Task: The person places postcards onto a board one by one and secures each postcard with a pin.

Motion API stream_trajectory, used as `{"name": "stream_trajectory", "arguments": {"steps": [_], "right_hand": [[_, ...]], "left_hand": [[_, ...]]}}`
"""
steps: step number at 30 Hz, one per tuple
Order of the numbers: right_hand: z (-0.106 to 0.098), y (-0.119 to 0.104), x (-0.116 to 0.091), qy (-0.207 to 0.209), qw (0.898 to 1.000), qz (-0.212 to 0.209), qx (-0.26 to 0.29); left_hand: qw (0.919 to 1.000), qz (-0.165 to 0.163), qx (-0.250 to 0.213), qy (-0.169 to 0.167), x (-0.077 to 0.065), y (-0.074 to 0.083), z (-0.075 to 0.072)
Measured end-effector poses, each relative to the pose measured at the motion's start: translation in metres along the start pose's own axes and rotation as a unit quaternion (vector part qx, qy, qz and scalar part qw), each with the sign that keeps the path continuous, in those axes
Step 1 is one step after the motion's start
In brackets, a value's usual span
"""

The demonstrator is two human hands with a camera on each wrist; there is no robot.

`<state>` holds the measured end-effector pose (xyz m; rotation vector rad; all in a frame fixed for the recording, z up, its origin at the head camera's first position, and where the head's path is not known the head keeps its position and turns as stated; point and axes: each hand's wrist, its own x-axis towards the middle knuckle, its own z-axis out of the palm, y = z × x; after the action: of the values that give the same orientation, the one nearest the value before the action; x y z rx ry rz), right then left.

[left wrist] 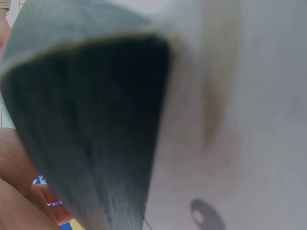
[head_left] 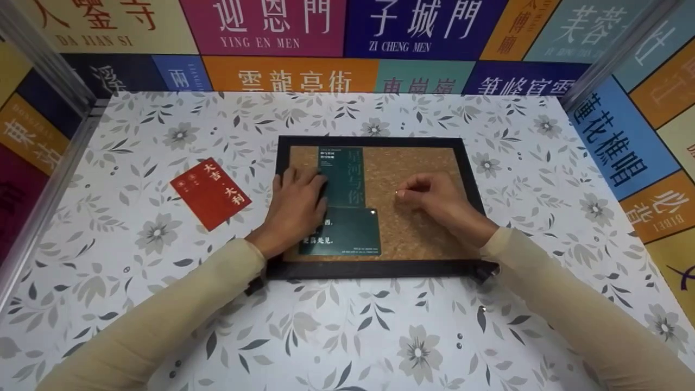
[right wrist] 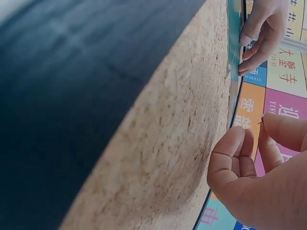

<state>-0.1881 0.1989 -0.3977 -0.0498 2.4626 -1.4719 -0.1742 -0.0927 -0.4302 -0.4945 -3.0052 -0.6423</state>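
Note:
A cork board (head_left: 418,239) in a black frame (head_left: 374,269) lies on the table. On its left part are two dark green cards with pale print: an upper card (head_left: 345,174) and a lower card (head_left: 347,239), whose top right corner bears a small shiny pin (head_left: 373,212). My left hand (head_left: 296,203) rests on the left side of the board, fingers over the cards' left edge. Above the bare cork, my right hand (head_left: 434,198) pinches a thumbtack (right wrist: 261,121) between thumb and finger, its thin point showing. The left wrist view is mostly blurred frame edge.
A red card (head_left: 210,194) with pale characters lies left of the board. Near the board's lower right, a tiny shiny object (head_left: 483,308) lies on the flower-patterned table (head_left: 336,326). Colourful lettered panels (head_left: 293,73) stand behind and at both sides.

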Motion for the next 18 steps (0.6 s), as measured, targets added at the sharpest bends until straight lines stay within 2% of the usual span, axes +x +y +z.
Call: {"name": "stream_trajectory", "arguments": {"steps": [9,18], "right_hand": [[0.004,0.000,0.008,-0.008,0.999,0.032,-0.012],[0.005,0.001,0.020,-0.006,1.000,0.013,-0.014]], "left_hand": [[0.9999,-0.006,-0.001,-0.009,0.001,0.001,0.000],[1.0000,-0.001,-0.002,-0.001,0.000,0.000,0.001]]}}
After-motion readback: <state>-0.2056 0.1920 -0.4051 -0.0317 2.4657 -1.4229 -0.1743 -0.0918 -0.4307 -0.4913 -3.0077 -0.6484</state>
